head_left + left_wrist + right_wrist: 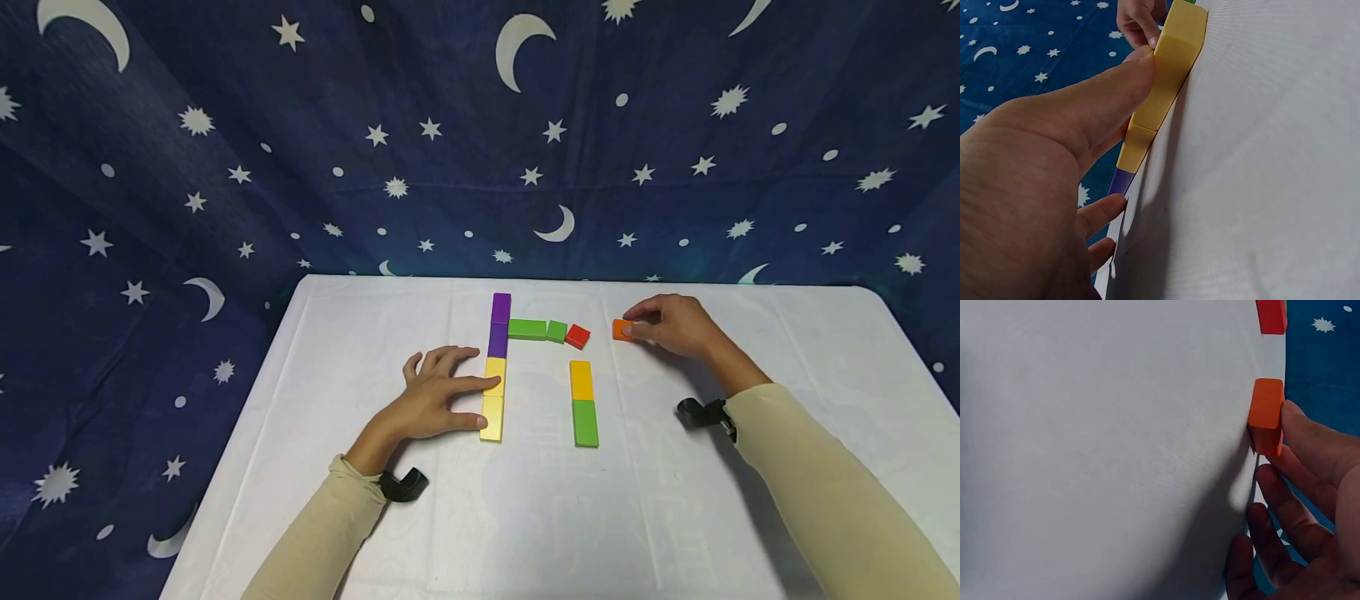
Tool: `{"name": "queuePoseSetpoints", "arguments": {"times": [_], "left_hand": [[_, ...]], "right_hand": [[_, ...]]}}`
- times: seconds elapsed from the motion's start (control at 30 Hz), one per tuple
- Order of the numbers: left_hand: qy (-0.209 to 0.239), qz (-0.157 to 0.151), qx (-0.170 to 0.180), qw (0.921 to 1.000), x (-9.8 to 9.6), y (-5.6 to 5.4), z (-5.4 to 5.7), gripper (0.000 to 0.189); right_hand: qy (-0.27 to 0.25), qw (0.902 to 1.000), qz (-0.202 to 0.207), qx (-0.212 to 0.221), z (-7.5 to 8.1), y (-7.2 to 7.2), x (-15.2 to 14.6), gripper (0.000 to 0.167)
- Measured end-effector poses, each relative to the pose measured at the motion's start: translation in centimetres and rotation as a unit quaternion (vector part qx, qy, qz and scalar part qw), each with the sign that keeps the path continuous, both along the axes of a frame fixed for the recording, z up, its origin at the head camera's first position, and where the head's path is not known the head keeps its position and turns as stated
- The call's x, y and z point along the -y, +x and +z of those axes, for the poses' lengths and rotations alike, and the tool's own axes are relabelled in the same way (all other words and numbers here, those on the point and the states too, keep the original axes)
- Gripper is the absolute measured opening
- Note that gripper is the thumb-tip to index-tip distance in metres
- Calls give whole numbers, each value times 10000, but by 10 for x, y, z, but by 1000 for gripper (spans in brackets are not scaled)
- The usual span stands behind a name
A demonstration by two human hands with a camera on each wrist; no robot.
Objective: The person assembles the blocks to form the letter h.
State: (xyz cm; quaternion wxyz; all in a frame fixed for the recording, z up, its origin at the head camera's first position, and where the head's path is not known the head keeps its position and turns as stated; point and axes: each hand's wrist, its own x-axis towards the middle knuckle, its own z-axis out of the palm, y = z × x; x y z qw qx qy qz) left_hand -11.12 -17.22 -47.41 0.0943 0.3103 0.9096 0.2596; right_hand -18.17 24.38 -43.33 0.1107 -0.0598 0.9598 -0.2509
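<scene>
My left hand (435, 396) rests beside a straight column of blocks, its fingers spread. Its index finger lies over the upper yellow block (495, 367), and the thumb touches the side of the lower yellow block (1172, 69). Two purple blocks (498, 340) continue that column toward the back. My right hand (678, 323) pinches a small orange block (1267, 403) by its edge at the table surface. To the left of the orange block, apart from it, lies a tilted red block (577, 337), near a small green block (557, 332) and a longer green block (527, 330).
An orange-yellow block (581, 380) and a green block (586, 423) lie end to end, right of the left column. All sit on a white-covered table (525, 525). A dark blue star-and-moon curtain (450, 83) hangs behind the table's back edge and on its left.
</scene>
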Motion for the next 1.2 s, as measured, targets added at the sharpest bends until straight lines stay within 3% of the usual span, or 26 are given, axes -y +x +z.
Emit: {"name": "queuePoseSetpoints", "arguments": {"times": [0.33, 0.6, 1.2], "left_hand": [[30, -3, 18, 10000, 0, 1, 0, 59], [28, 17, 53, 10000, 0, 1, 1, 60], [14, -54, -66, 10000, 1, 0, 0, 59]], "right_hand": [[-290, 9991, -159, -256, -2, 10, 3, 23], [-1001, 9928, -642, -148, -1, 21, 13, 25], [-1591, 9865, -389, -21, 2, 38, 56, 28]]}}
